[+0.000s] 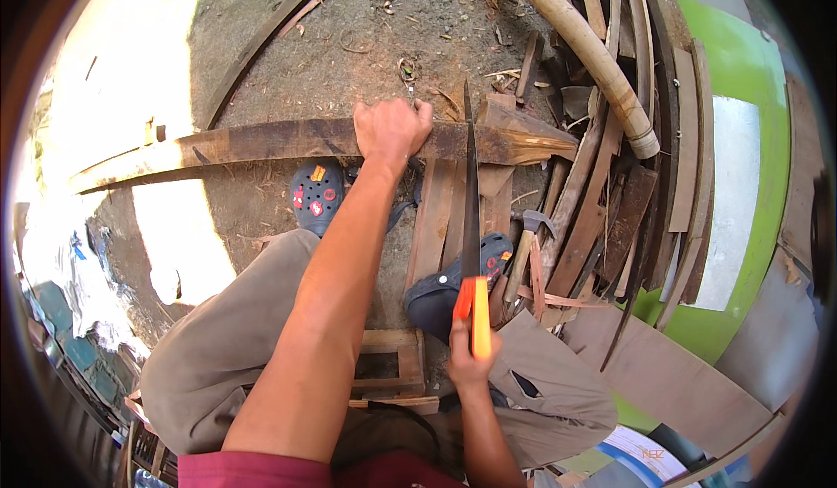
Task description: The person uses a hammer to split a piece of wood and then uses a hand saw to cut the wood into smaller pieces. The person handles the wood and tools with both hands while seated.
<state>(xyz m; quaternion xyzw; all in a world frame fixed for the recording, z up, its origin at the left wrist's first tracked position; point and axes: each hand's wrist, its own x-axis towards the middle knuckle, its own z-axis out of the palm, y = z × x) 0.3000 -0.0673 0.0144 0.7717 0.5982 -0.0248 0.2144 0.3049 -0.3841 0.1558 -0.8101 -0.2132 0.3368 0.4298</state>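
Toward the sunlit left edge of the ground (331, 61), glare washes out one end of the plank (288, 139), which lies crosswise. The left hand (392, 129) is closed and pressed onto it, apparently to steady it; its fingertips are hidden. Loose boards (433, 218) lie beneath, seemingly as a rest. The saw (472, 227) crosses the plank; from here I cannot tell whether its teeth bite. The right hand (473, 359) grips its orange handle. The plank's splintered end points toward scrap wood (629, 200) along the ground's right edge
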